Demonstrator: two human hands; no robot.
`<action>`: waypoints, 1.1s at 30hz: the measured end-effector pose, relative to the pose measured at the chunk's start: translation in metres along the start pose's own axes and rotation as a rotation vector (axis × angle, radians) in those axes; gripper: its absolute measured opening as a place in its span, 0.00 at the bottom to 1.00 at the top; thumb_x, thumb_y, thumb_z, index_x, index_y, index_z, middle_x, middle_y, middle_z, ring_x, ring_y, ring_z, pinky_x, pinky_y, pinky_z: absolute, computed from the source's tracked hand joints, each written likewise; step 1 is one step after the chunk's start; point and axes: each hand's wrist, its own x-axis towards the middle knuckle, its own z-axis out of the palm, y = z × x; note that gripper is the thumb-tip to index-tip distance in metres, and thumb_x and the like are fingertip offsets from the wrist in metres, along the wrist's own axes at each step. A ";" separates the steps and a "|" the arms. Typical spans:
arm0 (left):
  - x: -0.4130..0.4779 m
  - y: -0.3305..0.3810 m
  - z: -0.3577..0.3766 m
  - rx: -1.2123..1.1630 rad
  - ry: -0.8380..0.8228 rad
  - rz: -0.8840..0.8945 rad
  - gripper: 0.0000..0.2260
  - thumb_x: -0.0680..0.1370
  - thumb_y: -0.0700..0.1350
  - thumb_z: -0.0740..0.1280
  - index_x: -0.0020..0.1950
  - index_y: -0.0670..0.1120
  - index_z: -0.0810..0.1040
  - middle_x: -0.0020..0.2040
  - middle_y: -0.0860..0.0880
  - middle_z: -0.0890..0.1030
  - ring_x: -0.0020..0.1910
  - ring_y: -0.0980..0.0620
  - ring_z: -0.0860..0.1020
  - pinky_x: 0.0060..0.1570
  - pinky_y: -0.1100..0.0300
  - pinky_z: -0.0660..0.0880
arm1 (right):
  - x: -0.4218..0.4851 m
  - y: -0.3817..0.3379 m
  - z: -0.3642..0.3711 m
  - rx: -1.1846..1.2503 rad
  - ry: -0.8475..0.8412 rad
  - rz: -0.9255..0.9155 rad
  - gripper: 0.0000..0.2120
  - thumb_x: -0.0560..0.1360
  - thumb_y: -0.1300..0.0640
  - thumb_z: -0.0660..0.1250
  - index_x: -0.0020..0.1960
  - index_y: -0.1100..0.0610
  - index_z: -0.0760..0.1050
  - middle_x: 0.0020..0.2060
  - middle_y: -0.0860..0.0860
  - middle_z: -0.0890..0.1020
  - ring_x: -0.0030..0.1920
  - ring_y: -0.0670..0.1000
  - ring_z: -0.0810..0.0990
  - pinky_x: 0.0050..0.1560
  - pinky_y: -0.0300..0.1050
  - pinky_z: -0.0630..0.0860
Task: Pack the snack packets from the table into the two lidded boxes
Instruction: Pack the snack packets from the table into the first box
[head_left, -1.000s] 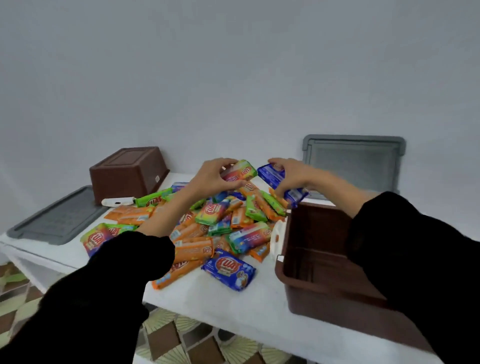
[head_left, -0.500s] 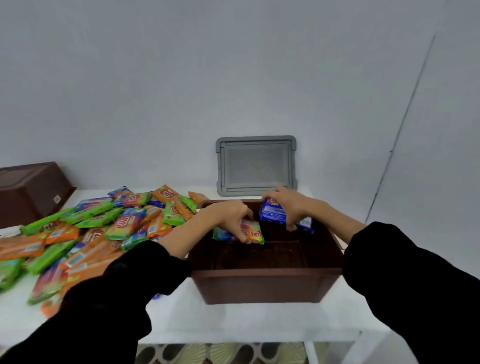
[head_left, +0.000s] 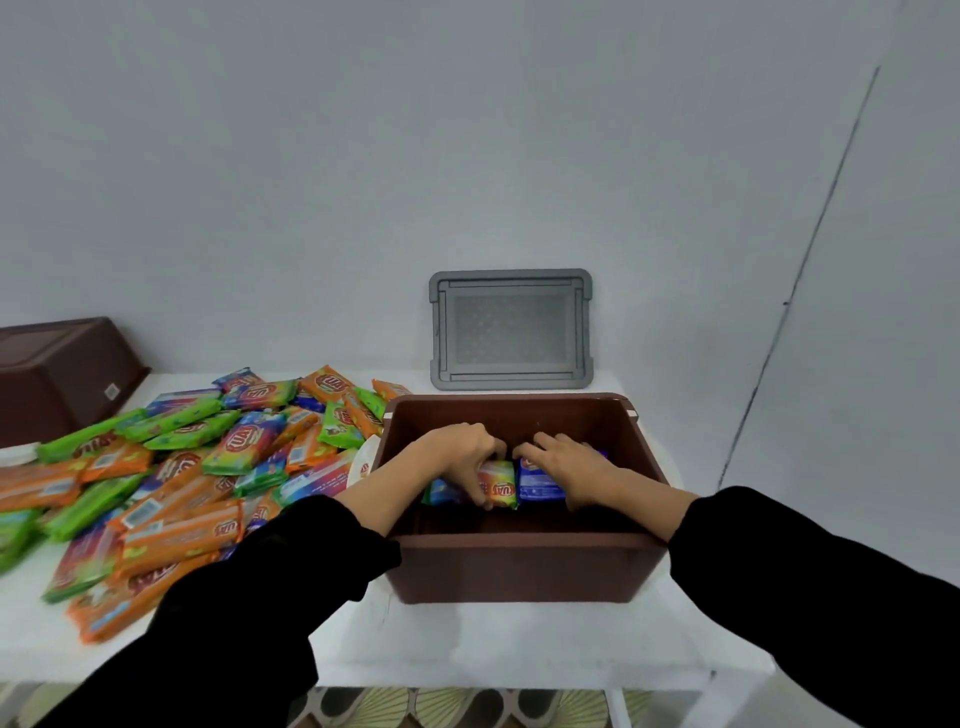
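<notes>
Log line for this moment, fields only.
step: packing | left hand: grips rainbow packet inside brown box | right hand: on blue packet beside it, grip unclear | packet pile: on table

packets (head_left: 182, 467) left of open box (head_left: 519, 569) | lid (head_left: 511, 330) behind it | second box (head_left: 57, 379) far left

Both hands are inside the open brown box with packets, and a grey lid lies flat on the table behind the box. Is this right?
Not fully. The grey lid does not lie flat: it stands upright against the wall behind the brown box, as the head view shows. The left hand and right hand are indeed inside the box with packets.
</notes>
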 end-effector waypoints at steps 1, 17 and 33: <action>0.000 0.000 0.001 0.014 -0.006 0.001 0.30 0.67 0.58 0.73 0.64 0.45 0.71 0.56 0.45 0.79 0.51 0.48 0.78 0.48 0.57 0.74 | 0.002 0.000 0.002 0.005 -0.013 -0.006 0.43 0.67 0.64 0.73 0.74 0.52 0.53 0.69 0.55 0.61 0.68 0.58 0.64 0.64 0.58 0.69; -0.001 0.005 0.005 0.174 -0.055 0.043 0.28 0.69 0.57 0.72 0.61 0.40 0.75 0.56 0.43 0.79 0.51 0.45 0.78 0.47 0.55 0.74 | 0.007 0.006 0.003 0.005 -0.082 -0.005 0.34 0.69 0.57 0.73 0.71 0.55 0.63 0.65 0.55 0.70 0.64 0.56 0.70 0.61 0.47 0.70; -0.030 -0.005 -0.005 -0.406 0.061 -0.165 0.23 0.72 0.53 0.72 0.62 0.43 0.77 0.60 0.44 0.79 0.59 0.47 0.77 0.56 0.58 0.72 | 0.001 0.012 -0.014 0.364 0.055 0.068 0.20 0.71 0.55 0.71 0.62 0.54 0.74 0.57 0.53 0.79 0.56 0.52 0.78 0.53 0.44 0.73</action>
